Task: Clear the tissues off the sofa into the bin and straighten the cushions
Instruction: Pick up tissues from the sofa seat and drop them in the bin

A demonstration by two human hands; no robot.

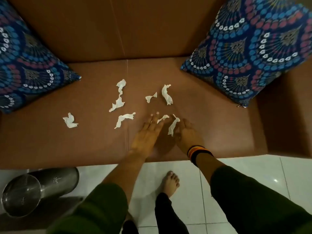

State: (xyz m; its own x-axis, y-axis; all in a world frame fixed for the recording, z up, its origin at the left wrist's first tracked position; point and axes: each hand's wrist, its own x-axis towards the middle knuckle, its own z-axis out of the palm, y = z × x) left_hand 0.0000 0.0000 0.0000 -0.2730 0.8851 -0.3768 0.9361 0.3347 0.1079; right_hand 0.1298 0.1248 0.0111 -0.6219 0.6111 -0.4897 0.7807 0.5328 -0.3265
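Standing at the sofa edge, we've got the metal bin (25, 195) sitting on the floor at the lower left of the frame, so it's an easy reach later. Just above centre-bottom, both hands are down on the brown sofa seat (211, 129). Our left hand (145, 137) lies flat with fingers spread, fingertips touching a small tissue scrap (163, 118). Our right hand (186, 134) is cupped, fingers curled loosely round a long twisted tissue (173, 126), though we honestly can't tell if it's properly pinched yet.

Best bet here, we reckon: sweep the loose bits together with the flat hand into the cupped one instead of picking singles. Further up, there's a strip (124, 119) just left of the hands, a crumpled one (70, 120) well off to the left, then a long piece (118, 97), a tiny one (150, 97) and a curled one (166, 94) mid-frame.

The patterned cushions lean askew at upper left (25, 65) and upper right (253, 48), untouched so far.
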